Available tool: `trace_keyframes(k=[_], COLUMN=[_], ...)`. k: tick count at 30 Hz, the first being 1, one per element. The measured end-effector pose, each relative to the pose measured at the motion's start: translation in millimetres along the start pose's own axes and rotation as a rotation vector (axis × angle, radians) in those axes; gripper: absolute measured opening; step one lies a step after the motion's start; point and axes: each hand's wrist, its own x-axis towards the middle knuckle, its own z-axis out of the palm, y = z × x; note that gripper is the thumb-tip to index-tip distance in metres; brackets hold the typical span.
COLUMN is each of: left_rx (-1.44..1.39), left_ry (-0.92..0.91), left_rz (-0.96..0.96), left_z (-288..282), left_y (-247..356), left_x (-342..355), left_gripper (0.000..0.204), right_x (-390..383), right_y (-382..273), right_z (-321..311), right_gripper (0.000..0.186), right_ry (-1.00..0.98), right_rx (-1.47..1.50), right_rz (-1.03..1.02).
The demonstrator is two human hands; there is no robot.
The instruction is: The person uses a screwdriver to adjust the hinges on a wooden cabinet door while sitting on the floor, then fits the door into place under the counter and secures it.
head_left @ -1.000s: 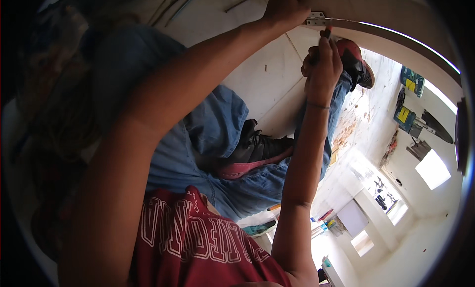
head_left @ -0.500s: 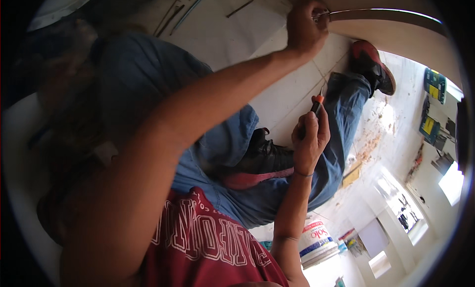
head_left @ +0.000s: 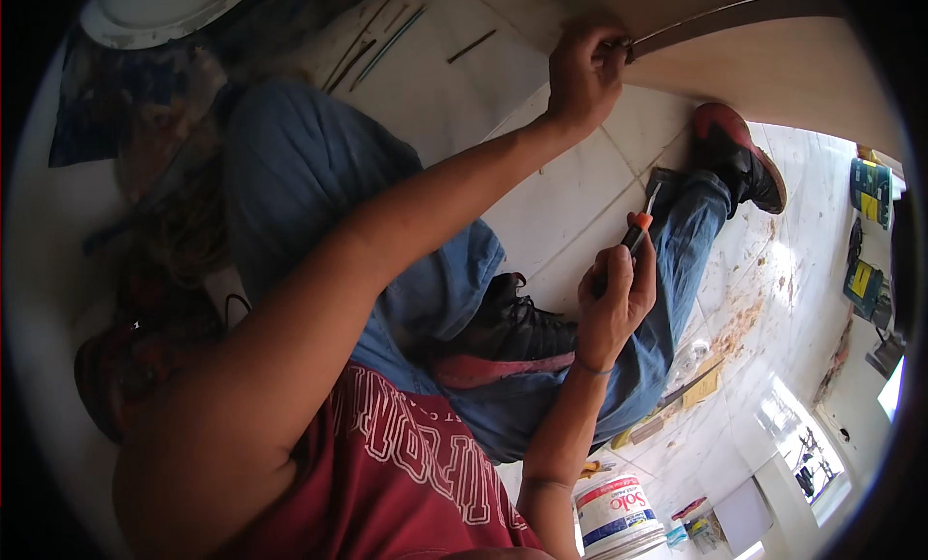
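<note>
My left hand [head_left: 588, 77] is closed at the edge of a pale wooden board [head_left: 754, 77], its fingertips on a small metal fitting [head_left: 623, 48] that they mostly cover; what exactly they grip is unclear. Lower and to the right, my right hand [head_left: 615, 299] grips a screwdriver [head_left: 635, 235] with a dark and orange handle, its shaft pointing up, apart from the board. My legs in blue jeans [head_left: 300, 164] and black and red shoes [head_left: 507, 328] rest on the tiled floor around my hands.
Thin rods [head_left: 387, 48] lie at the upper left by dark clutter [head_left: 135, 144] and a round white lid or container [head_left: 164, 14]. To the right are tool cases [head_left: 868, 188], wooden offcuts and debris [head_left: 701, 386]. A white bucket [head_left: 614, 521] stands at the lower right.
My left hand has moved over the hinge seen earlier and now covers it. My right hand has come down from the board with the screwdriver, then shifted slightly right.
</note>
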Motion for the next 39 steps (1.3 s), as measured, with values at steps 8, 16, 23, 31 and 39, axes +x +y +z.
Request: trace_keyframes(k=[8, 16, 23, 31, 39], left_rx=[0.208, 0.159, -0.178, -0.246, -0.198], left_ry=[-0.101, -0.008, -0.062, -0.347, -0.418], left_rz=[0.201, 0.168, -0.123, -0.323, -0.350], left_z=[-10.0, -11.7, -29.1, -31.9, -35.5], left_y=[-5.8, 2.1, -13.1, 12.9, 9.9], left_x=[7.8, -6.4, 0.5, -12.2, -10.5], left_gripper=[0.017, 0.023, 0.016, 0.046, 0.044], right_x=[2.3, 1.9, 57.1, 141.2, 151.8], right_y=[9.9, 13.9, -14.6, -13.6, -13.3], right_z=[15.4, 21.7, 53.7, 78.2, 68.4], right_gripper=[0.044, 0.043, 0.035, 0.051, 0.053], right_ry=[-0.060, -0.057, -0.110, -0.038, -0.066], right_rx=[-0.063, -0.102, -0.377, -0.888, -0.917], right_rz=[-0.033, -0.014, -0.224, -0.602, -0.600])
